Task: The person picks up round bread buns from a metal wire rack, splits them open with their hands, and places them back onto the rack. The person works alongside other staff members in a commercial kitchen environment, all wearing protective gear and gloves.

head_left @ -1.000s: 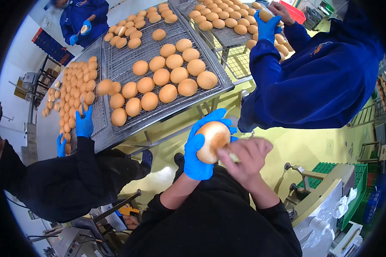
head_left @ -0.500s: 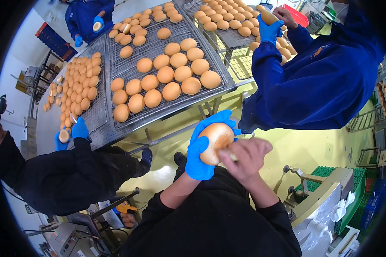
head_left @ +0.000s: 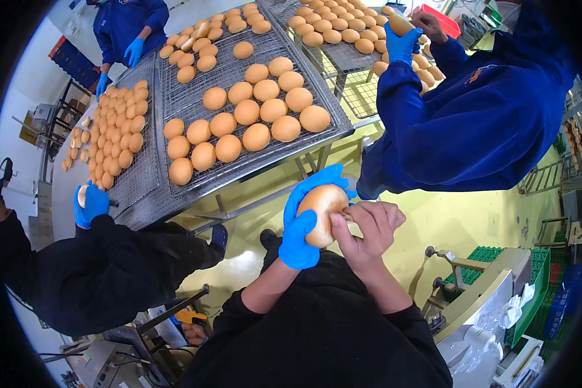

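Observation:
A round golden-brown bun (head_left: 317, 205) is held up in front of me, tilted so its paler underside shows. My left hand (head_left: 299, 240), in a blue glove, wraps round it from the left, with fingers behind and thumb in front. My bare right hand (head_left: 370, 238) is at the bun's right side, thumb and forefinger pinched together against its surface. Whatever sits between those fingertips is too small to make out.
Ahead, wire racks (head_left: 194, 97) full of buns lie on a metal table (head_left: 233, 185). A co-worker in blue (head_left: 465, 129) stands close on the right, another in black (head_left: 103, 271) on the left, a third at the far left. A wheeled machine (head_left: 478, 291) stands at lower right.
My right hand, blurred before, is now sharper, its pinch still at the bun. The left co-worker's knife is out of sight; the far co-worker's hands have come down toward the table.

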